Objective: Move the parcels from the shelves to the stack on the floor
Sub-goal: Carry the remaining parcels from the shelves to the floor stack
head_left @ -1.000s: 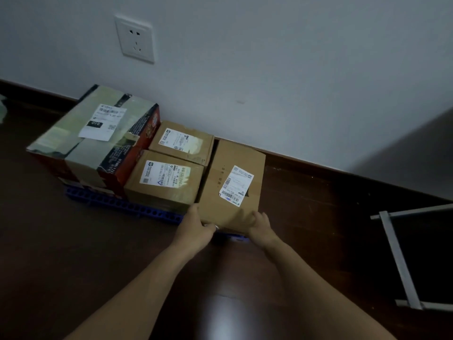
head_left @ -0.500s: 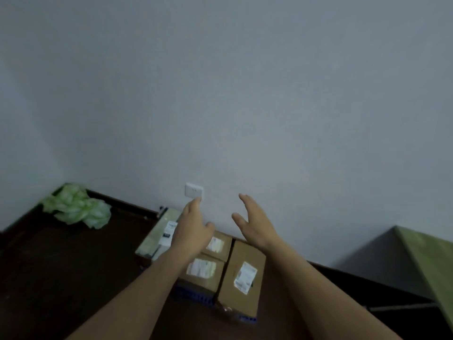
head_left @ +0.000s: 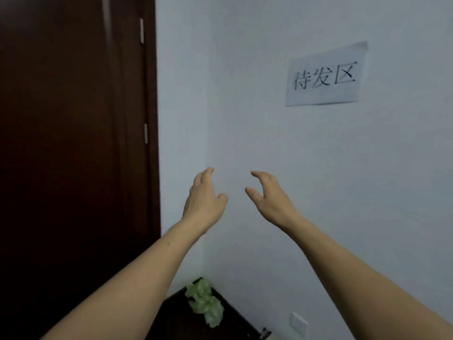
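White wall [head_left: 282,138] behind left grip [head_left: 204,201], right grip [head_left: 271,200]; fingers loosely curled.

A dark brown door [head_left: 73,143] fills the left of the frame, two metal hinges [head_left: 141,30] on its right edge. Upper right, a paper sign [head_left: 324,74] reading 待发区 hangs on the white wall [head_left: 269,133]. Bottom centre, crumpled green plastic [head_left: 206,303] lies on the dark floor [head_left: 176,320], with a wall socket [head_left: 298,323] to its right.

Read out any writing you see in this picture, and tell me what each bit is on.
"待发区": large black characters on the white paper sign stuck to the wall.
No other text shows; the door and the wall socket carry none that I can see.
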